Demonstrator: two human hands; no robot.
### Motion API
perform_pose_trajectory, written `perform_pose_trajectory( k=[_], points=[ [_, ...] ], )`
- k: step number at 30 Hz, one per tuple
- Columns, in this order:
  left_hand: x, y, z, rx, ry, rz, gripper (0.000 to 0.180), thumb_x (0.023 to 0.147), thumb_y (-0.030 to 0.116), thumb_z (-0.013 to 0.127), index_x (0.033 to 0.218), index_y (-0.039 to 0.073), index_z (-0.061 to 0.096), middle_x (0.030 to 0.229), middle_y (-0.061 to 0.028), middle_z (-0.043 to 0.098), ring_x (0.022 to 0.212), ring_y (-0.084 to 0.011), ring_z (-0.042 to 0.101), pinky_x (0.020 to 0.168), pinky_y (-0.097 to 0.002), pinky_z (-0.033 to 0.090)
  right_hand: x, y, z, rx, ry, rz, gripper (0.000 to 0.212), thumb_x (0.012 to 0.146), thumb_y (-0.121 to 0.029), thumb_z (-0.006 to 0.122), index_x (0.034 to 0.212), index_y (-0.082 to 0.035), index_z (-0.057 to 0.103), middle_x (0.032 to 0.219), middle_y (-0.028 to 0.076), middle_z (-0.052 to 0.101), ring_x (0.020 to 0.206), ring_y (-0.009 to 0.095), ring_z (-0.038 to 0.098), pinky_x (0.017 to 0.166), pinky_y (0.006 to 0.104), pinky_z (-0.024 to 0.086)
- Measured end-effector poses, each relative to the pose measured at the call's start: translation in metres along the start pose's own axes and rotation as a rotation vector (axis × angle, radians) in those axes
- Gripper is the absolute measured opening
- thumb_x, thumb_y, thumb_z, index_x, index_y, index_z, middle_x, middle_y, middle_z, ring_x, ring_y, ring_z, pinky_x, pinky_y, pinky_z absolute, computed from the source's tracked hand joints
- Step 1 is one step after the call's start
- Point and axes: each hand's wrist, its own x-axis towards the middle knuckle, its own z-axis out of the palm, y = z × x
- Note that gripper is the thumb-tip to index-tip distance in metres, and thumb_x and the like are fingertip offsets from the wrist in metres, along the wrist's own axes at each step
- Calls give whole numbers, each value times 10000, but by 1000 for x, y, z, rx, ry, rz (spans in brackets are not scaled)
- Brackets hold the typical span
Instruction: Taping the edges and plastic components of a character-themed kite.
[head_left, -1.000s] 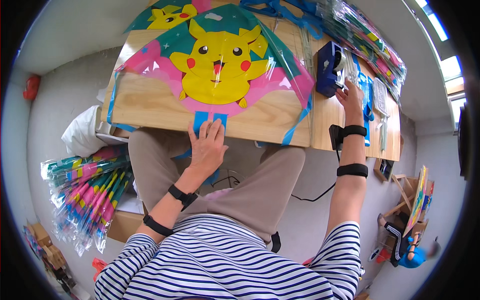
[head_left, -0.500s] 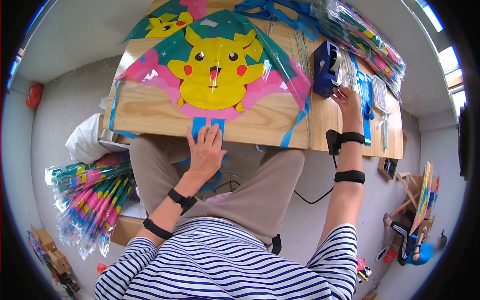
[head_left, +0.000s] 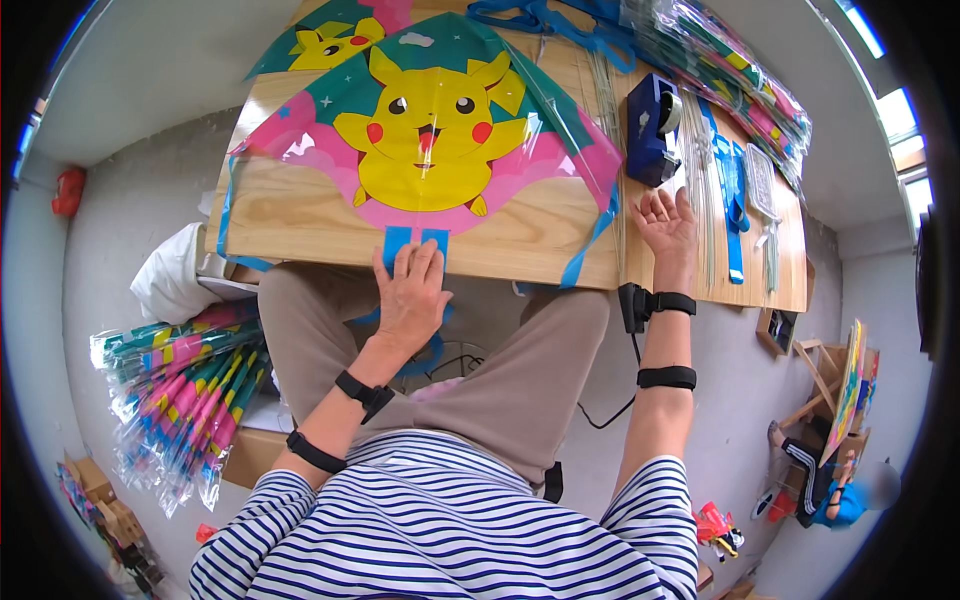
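Observation:
A kite (head_left: 425, 150) in green and pink plastic, printed with a yellow cartoon figure, lies spread on the wooden table. Two short blue strips (head_left: 398, 245) hang side by side from its near edge. My left hand (head_left: 412, 295) rests its outstretched fingertips on these strips, palm down. Just in front of the dark blue tape dispenser (head_left: 648, 140), my right hand (head_left: 668, 228) is raised palm up, with fingers apart and half curled. I see nothing in it, though a thin clear piece of tape would be hard to make out. Long blue ribbons (head_left: 597, 245) trail from the kite's side corners.
Thin rods (head_left: 708, 225) and blue ribbon (head_left: 733, 210) lie right of the dispenser, beside a clear plastic box (head_left: 760, 182). Bagged kites (head_left: 735, 85) are piled at the far right; more bagged kites (head_left: 190, 390) sit at lower left. A co-worker (head_left: 845, 500) sits at far right.
My right hand has left the tape dispenser's front end and come nearer and slightly left, its fingers opening out. My left hand stays on the blue strips.

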Motion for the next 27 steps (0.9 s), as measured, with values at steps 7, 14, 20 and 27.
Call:
perform_pose_trajectory(
  k=[7, 14, 20, 27],
  points=[
    [3, 2, 0, -20, 20, 4, 627, 681, 211, 795, 1219, -1, 555, 1340, -83, 459, 1232, -289, 413, 1064, -662, 220, 22, 1, 22, -104, 85, -87, 263, 867, -118, 699, 1001, 28, 527, 975, 149, 574, 942, 321, 640, 985, 570, 452],
    [1, -2, -4, -33, 31, -42, 603, 688, 212, 788, 1202, 0, 555, 1326, -94, 455, 1237, -299, 405, 1059, -663, 214, 30, 7, 49, -538, 314, -286, 177, 822, 17, 686, 709, -13, 552, 646, 85, 577, 489, 167, 539, 426, 262, 384],
    [1, 6, -3, -64, 32, -20, 604, 689, 222, 784, 1202, 7, 548, 1271, -94, 457, 1235, -305, 403, 1055, -653, 212, 77, -18, -35, -1564, 386, -770, 134, 744, -31, 680, 644, -30, 591, 555, 48, 543, 470, 154, 516, 424, 298, 368],
    [-12, -6, 14, -18, 102, -38, 651, 670, 216, 783, 1241, 8, 551, 1291, -111, 477, 1246, -312, 423, 1048, -675, 211, -36, 26, 110, -1530, -528, -330, 98, 810, -108, 663, 751, -29, 655, 656, -19, 564, 577, 79, 507, 521, 222, 355]
  ],
)
